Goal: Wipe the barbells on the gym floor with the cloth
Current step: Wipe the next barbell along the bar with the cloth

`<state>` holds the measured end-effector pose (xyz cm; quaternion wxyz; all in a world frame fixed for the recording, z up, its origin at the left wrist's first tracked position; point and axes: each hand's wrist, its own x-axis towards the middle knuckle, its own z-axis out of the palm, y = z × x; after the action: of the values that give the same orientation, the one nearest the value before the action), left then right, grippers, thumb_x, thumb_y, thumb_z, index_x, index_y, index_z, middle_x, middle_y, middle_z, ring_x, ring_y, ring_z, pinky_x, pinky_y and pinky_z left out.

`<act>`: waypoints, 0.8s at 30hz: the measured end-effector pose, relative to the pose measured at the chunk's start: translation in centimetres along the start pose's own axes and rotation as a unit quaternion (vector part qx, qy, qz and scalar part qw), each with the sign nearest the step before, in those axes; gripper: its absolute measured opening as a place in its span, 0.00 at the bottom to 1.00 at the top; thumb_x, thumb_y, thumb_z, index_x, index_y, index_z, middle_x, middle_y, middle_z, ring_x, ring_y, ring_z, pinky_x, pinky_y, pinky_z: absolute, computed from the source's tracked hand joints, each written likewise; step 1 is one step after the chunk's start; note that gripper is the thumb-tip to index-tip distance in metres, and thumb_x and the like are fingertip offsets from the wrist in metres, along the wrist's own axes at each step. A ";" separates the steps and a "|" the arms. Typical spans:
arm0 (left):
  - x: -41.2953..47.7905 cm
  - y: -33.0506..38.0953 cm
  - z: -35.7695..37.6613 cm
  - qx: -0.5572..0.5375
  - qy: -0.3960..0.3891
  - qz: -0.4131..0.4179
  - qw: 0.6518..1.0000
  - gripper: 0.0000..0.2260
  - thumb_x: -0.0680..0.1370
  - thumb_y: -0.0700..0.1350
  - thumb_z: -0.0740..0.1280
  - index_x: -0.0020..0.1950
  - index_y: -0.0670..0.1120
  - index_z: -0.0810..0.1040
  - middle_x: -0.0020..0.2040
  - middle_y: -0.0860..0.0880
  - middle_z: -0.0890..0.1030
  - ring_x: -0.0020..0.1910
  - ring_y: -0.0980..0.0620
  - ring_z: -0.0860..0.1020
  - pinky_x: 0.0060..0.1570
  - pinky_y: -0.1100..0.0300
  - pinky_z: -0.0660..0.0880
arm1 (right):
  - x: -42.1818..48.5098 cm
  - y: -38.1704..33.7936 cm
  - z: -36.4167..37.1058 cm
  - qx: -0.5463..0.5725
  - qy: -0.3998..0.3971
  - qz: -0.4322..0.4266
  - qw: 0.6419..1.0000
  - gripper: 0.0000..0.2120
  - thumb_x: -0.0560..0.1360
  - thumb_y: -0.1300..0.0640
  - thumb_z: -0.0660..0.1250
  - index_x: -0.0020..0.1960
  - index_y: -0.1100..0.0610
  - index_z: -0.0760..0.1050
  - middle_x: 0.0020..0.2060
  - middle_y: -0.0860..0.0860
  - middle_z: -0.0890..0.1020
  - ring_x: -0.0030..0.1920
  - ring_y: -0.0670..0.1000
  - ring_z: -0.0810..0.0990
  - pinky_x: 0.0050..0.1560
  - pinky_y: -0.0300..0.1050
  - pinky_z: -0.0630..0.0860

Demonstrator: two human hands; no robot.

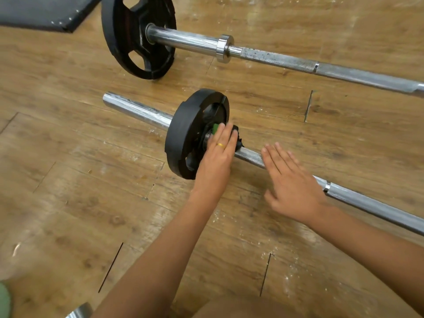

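Two barbells lie on the wooden floor. The near barbell [250, 157] carries a small black plate [185, 131]. My left hand [218, 157], fingers straight, presses a dark cloth [237, 138] on the bar right beside that plate, next to a green clip [215, 128]. A gold ring shows on one finger. My right hand [291, 182] hovers flat and open over the shaft a little to the right, slightly blurred; it holds nothing. The far barbell [275, 57] has a large black plate [137, 35] at its left end.
A black rubber mat [43, 12] lies at the top left. White chalk dust speckles the floor boards around both bars. A metal tube end [78, 312] and a green edge [4, 301] show at the bottom left.
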<state>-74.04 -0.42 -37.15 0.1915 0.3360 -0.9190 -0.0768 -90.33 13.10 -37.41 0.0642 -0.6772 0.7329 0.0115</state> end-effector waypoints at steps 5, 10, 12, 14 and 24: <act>-2.1 -0.1 -0.2 0.046 -0.047 0.029 0.997 0.32 0.77 0.28 0.62 0.80 0.38 0.58 0.82 0.42 0.53 0.82 0.44 0.48 0.77 0.47 0.48 | -0.5 -0.8 0.3 0.021 0.003 0.006 1.000 0.44 0.72 0.44 0.54 0.82 0.62 0.47 0.81 0.58 0.52 0.81 0.56 0.46 0.80 0.54 0.47; -0.8 -1.2 -1.5 0.038 -0.063 0.055 0.996 0.34 0.74 0.24 0.63 0.79 0.39 0.62 0.82 0.43 0.57 0.81 0.45 0.53 0.77 0.50 0.50 | -0.9 -1.1 0.0 0.038 -0.002 0.005 0.999 0.45 0.71 0.44 0.54 0.82 0.61 0.47 0.81 0.57 0.51 0.81 0.54 0.45 0.80 0.55 0.47; -1.3 -1.5 -1.6 0.028 -0.045 0.063 0.997 0.32 0.71 0.22 0.65 0.75 0.36 0.69 0.78 0.40 0.65 0.79 0.42 0.61 0.75 0.46 0.59 | -1.1 -1.3 -0.2 0.045 -0.009 0.000 0.999 0.45 0.71 0.44 0.56 0.82 0.59 0.43 0.81 0.55 0.47 0.81 0.53 0.40 0.80 0.51 0.41; -2.0 -1.1 -2.2 0.021 -0.020 0.072 0.997 0.32 0.68 0.21 0.67 0.72 0.35 0.72 0.74 0.38 0.71 0.76 0.40 0.66 0.73 0.46 0.66 | -1.4 -1.6 -0.6 0.054 -0.020 -0.002 0.998 0.45 0.73 0.44 0.57 0.82 0.58 0.39 0.81 0.54 0.45 0.80 0.51 0.38 0.79 0.48 0.38; -1.6 -0.9 -12.9 0.016 0.127 0.124 0.984 0.18 0.82 0.29 0.59 0.72 0.35 0.72 0.73 0.38 0.71 0.76 0.40 0.66 0.75 0.47 0.65 | -3.1 -3.4 -1.1 0.073 -0.065 -0.008 0.995 0.45 0.73 0.43 0.54 0.81 0.58 0.37 0.81 0.53 0.42 0.80 0.50 0.37 0.78 0.44 0.34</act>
<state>-67.19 -0.19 -26.08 0.3094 0.2294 -0.9228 0.0062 -86.82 15.75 -35.75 0.1612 -0.6745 0.7205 0.0011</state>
